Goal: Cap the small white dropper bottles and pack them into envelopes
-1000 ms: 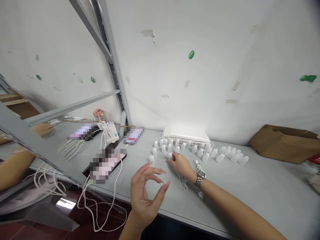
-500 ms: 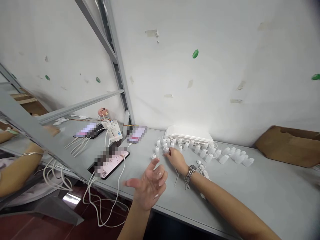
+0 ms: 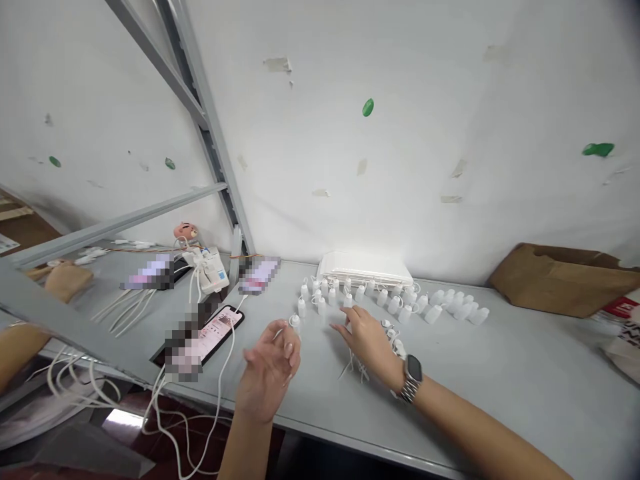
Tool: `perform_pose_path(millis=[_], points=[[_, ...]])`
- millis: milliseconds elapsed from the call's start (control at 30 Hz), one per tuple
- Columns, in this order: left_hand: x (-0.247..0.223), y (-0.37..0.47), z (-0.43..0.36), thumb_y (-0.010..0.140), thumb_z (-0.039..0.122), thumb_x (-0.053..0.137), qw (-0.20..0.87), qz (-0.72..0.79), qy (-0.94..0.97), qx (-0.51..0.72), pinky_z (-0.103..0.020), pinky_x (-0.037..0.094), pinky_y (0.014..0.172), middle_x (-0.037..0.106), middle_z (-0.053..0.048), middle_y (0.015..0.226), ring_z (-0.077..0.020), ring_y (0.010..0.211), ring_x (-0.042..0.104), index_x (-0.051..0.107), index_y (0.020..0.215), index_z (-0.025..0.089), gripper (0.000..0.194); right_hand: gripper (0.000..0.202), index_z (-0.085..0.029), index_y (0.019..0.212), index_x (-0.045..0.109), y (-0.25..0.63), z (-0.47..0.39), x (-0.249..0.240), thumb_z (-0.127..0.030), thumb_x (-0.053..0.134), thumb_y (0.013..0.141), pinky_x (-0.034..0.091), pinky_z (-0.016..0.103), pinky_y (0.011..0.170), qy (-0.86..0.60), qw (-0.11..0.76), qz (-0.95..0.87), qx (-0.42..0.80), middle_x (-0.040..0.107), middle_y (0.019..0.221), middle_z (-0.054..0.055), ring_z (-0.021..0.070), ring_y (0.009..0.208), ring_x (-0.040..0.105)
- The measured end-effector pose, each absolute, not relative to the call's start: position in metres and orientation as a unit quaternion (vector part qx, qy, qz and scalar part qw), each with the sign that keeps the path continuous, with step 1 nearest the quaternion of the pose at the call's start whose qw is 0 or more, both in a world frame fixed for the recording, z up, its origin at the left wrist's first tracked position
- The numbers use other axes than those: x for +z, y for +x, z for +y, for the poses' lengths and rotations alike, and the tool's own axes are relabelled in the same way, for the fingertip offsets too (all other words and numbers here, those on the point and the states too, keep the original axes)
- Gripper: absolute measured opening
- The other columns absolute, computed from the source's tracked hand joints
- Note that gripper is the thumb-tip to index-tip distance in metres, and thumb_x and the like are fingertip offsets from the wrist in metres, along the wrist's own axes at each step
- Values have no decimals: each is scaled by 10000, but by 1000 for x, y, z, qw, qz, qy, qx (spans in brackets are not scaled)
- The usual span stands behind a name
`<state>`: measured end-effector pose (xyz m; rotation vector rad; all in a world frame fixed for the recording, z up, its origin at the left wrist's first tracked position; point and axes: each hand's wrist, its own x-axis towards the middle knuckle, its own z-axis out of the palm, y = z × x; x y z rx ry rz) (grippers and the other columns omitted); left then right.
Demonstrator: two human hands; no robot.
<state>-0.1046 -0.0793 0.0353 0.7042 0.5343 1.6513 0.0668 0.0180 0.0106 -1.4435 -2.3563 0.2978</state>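
The right hand [image 3: 371, 343], fingers parted and empty, hovers nearer a small white plastic bottle [image 3: 321, 307] upright beyond its thumb, left hand [image 3: 270, 373] loosely cupped, empty.

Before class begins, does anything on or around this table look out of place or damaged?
White cables hang in loose loops below the table, looking untidy and perhaps easy to snag. Torn tape scraps mar the wall. No spill shows among the white bottles.

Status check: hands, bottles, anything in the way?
Left hand open, nothing visible in it. Right hand open, near grouped white bottles. Small white pieces partly hidden behind right hand.
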Motion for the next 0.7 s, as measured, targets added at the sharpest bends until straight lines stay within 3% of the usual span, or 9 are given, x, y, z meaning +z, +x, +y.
perform_pose_path(millis=[167,300,433,567,700], points=[[33,-91,-70,721,421,662,520,473,437,562,-220,403,481,561,-11,673,-148,652,540,633,920,200,298,304,-193,1080,580,141,1,12,-391,458,884,462,313,632,-565,261,-776,102,641,875,75,208,690,610],[14,-68,-59,734,401,604,370,627,550,409,-313,462,619,611,-57,906,-219,839,578,645,932,222,271,364,-191,1026,594,213,10,3,-473,442,853,452,302,595,-660,341,-665,75,629,831,56,182,626,585],[-4,-53,-51,739,442,571,274,698,583,314,-409,445,798,586,-66,953,-259,919,551,635,958,220,319,368,-164,973,611,260,34,-6,-469,475,817,446,297,579,-696,353,-620,76,617,807,56,178,611,571],[-9,-49,-47,737,456,558,250,724,590,257,-410,442,778,575,-75,932,-284,942,537,608,995,197,369,373,-147,1033,566,282,56,-9,-440,460,827,433,321,639,-711,372,-595,30,558,864,81,197,685,540],[-16,-47,-46,730,370,565,247,720,601,243,-389,438,774,569,-58,868,-261,876,555,600,962,193,294,408,-138,1016,535,297,64,-13,-491,437,836,409,337,648,-732,382,-564,-14,511,855,90,225,737,507]])
